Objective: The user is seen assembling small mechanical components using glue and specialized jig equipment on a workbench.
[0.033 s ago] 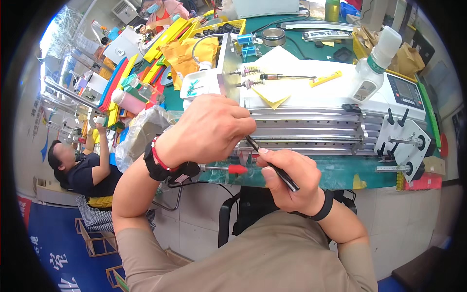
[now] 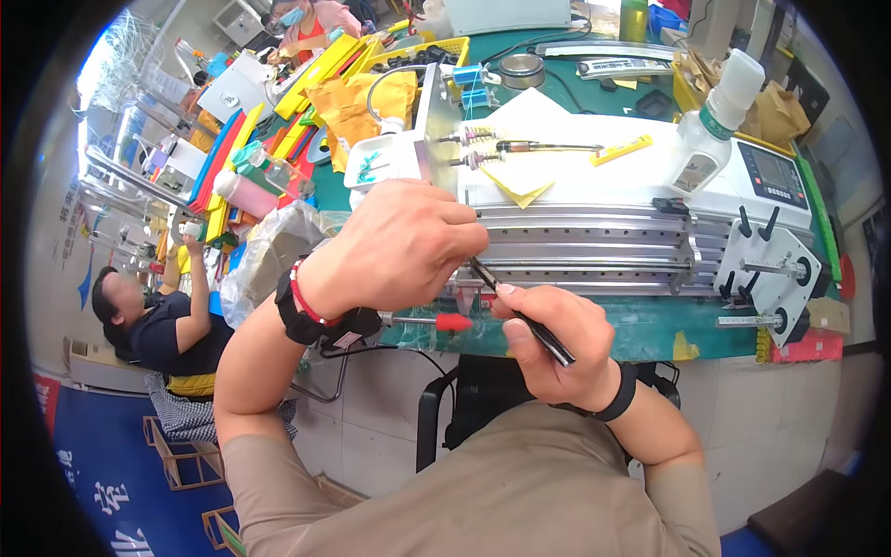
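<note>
My left hand is closed at the left end of a metal rail assembly. Its fingertips point away from me, and what they pinch is hidden. My right hand grips a slim black pen-shaped tool between thumb and fingers. The tool slants up and to the left, its thin tip close to the left hand's fingers. The rails run along the front of a white machine with a control panel. A red-tipped metal rod sticks out below my left hand.
A white bottle, a yellow strip and yellow paper rest on the machine. A white plate with black knobs stands at the rails' right end. A plastic bag lies left of my forearm. Another person sits further left.
</note>
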